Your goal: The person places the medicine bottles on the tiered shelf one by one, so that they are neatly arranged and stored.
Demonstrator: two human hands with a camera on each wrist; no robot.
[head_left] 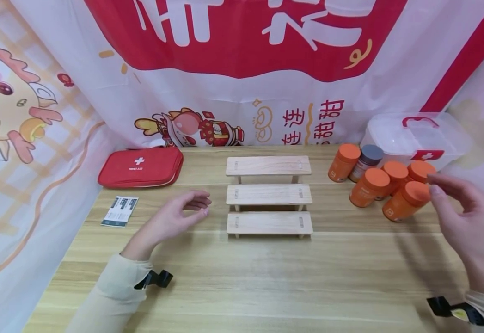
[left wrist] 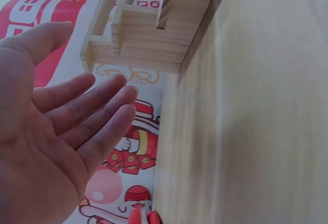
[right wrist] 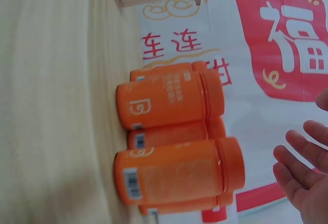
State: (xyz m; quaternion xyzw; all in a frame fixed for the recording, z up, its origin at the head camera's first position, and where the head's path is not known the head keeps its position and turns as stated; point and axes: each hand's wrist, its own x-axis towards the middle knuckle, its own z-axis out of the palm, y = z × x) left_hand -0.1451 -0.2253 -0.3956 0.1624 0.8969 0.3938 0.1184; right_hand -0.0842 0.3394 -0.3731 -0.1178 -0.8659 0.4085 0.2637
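Note:
My right hand (head_left: pixel 470 217) hovers just right of a group of orange-capped bottles, holding nothing. Its fingers are spread and relaxed. Nearest to it stands the front-right orange bottle (head_left: pixel 404 203); the right wrist view shows a gap between these fingers (right wrist: pixel 300 183) and the bottle caps. Several other orange bottles (head_left: pixel 366 189) stand close by, with one grey-capped bottle (head_left: pixel 364 164) among them. My left hand (head_left: pixel 179 215) is held above the table, left of a three-step wooden rack (head_left: pixel 268 196). Its palm is bare, with the fingers loosely extended.
A red first-aid pouch (head_left: pixel 142 169) lies at the back left, a small printed card (head_left: pixel 120 211) in front of it. Behind the bottles stands a clear plastic box (head_left: pixel 391 134) with a red handle. Printed cloth (head_left: pixel 242 92) hangs along the table's back edge.

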